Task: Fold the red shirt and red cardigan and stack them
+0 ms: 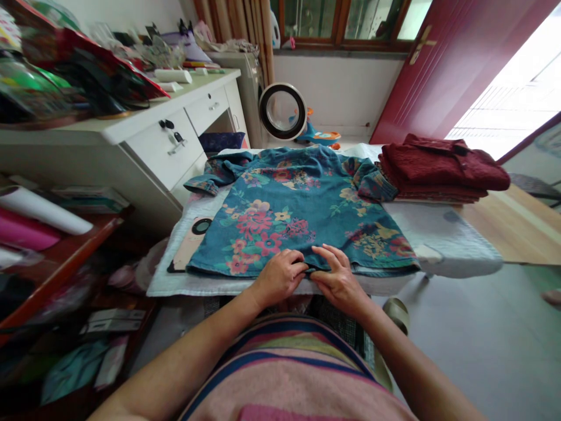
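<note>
A teal shirt with a flower print (pixel 302 204) lies spread on a cloth-covered ironing board (pixel 451 240), its hem towards me and its sleeves out to both sides. At the middle of the hem, my left hand (pixel 284 272) is closed on the edge with bent fingers. Close beside it, my right hand (pixel 336 278) pinches the same hem between thumb and forefinger, its other fingers stretched over the cloth. A small part of the hem is hidden under my fingers.
Folded dark red clothes (pixel 442 169) are stacked at the board's right end. A white desk (pixel 166 146) with clutter stands on the left, above a low shelf (pixel 65 257). Behind the board are a washing machine with its round door (pixel 283 111) open and a red door (pixel 421 70).
</note>
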Action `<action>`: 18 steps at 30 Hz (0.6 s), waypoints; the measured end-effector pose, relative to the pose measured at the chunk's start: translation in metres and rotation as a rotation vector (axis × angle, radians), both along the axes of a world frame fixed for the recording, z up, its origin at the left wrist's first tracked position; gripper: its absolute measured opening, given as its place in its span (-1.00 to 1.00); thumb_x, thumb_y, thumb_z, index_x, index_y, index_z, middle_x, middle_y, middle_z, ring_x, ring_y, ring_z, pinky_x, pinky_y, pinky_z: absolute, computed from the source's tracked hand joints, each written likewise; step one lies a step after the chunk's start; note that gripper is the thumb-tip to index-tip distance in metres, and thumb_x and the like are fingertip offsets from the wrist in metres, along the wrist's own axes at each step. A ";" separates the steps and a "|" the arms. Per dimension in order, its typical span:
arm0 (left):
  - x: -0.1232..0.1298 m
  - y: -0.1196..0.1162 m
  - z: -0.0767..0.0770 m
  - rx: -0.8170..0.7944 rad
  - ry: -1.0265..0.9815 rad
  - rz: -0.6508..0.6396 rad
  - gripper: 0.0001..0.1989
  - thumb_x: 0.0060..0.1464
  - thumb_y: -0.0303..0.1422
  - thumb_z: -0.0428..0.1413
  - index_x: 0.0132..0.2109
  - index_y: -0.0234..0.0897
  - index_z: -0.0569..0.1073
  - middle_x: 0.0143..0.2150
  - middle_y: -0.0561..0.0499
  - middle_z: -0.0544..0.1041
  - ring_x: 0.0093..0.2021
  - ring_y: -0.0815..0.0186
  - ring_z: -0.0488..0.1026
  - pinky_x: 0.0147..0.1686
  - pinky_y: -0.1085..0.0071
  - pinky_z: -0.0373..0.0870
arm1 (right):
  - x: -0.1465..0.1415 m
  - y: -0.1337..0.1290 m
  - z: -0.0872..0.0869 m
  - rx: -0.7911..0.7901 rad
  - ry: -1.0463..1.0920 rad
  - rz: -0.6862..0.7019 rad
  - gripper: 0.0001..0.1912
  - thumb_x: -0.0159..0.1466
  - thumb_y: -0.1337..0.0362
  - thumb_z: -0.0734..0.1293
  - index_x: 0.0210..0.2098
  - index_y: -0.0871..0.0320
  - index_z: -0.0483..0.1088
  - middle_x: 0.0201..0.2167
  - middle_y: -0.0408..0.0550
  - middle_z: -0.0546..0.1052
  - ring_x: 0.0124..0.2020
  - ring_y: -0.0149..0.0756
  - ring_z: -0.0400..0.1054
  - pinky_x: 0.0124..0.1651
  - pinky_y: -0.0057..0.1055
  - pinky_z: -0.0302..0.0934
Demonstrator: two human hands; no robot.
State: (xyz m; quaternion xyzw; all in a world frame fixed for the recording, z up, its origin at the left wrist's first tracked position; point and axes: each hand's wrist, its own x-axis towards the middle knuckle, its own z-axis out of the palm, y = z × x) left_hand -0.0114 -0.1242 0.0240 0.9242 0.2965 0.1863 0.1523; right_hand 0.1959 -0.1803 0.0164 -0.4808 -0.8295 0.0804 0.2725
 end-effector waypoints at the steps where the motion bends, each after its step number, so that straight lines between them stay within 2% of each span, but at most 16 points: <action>1: -0.001 0.000 0.001 0.012 0.028 -0.019 -0.80 0.21 -0.39 0.08 -0.06 -0.25 0.53 -0.06 -0.09 0.48 -0.06 0.19 0.39 -0.04 0.26 0.37 | 0.003 -0.001 0.001 -0.022 0.037 0.026 -0.84 0.30 0.36 0.29 -0.32 0.03 0.51 0.30 -0.07 0.20 0.32 -0.05 -0.03 0.30 0.05 0.01; 3: -0.002 0.002 0.003 0.029 0.071 -0.054 -0.81 0.20 -0.33 0.11 -0.07 -0.26 0.53 -0.04 -0.11 0.47 -0.05 0.18 0.39 -0.03 0.25 0.37 | 0.009 -0.001 0.004 -0.058 0.123 0.040 -0.84 0.31 0.37 0.26 -0.27 0.06 0.47 0.21 0.02 0.29 0.24 -0.10 0.12 0.23 -0.04 0.14; 6: -0.003 0.003 0.006 0.036 0.084 -0.096 -0.78 0.20 -0.25 0.13 -0.09 -0.27 0.52 -0.03 -0.12 0.48 -0.03 0.17 0.39 -0.01 0.24 0.36 | 0.018 0.002 0.004 -0.089 0.182 -0.003 -0.84 0.29 0.39 0.25 -0.16 0.08 0.40 0.03 0.06 0.42 0.09 -0.16 0.27 0.13 -0.12 0.22; 10: 0.000 0.005 0.003 -0.010 0.021 -0.129 -0.80 0.28 -0.32 0.02 -0.09 -0.27 0.51 -0.08 -0.07 0.53 -0.07 0.22 0.40 -0.03 0.29 0.34 | 0.023 0.008 -0.002 -0.086 0.095 -0.033 -0.70 0.25 0.39 0.30 -0.02 0.09 0.38 -0.02 0.06 0.46 0.03 -0.12 0.29 0.10 -0.11 0.23; 13: 0.003 0.006 0.002 -0.080 -0.008 -0.063 -0.84 0.25 -0.44 0.02 -0.10 -0.27 0.48 -0.14 -0.04 0.54 -0.13 0.25 0.41 -0.09 0.35 0.35 | 0.024 0.010 -0.003 -0.084 0.038 -0.035 -0.78 0.27 0.37 0.30 -0.08 0.10 0.43 -0.07 0.05 0.47 -0.02 -0.13 0.31 0.05 -0.13 0.24; 15: 0.005 0.007 0.003 -0.120 -0.006 -0.023 -0.79 0.20 -0.49 0.05 -0.03 -0.27 0.45 -0.16 -0.02 0.53 -0.17 0.26 0.40 -0.14 0.36 0.35 | 0.026 0.009 0.000 -0.083 0.032 -0.036 -0.82 0.29 0.36 0.30 -0.11 0.10 0.44 -0.10 0.03 0.48 -0.06 -0.16 0.31 0.02 -0.16 0.25; 18: 0.008 0.008 0.005 -0.129 0.031 -0.061 -0.70 0.17 -0.53 0.03 0.04 -0.25 0.44 -0.15 -0.03 0.51 -0.16 0.25 0.39 -0.13 0.36 0.35 | 0.037 0.006 0.008 -0.036 0.028 -0.080 -0.81 0.31 0.35 0.27 -0.09 0.10 0.43 -0.09 0.03 0.47 -0.04 -0.16 0.31 0.04 -0.16 0.24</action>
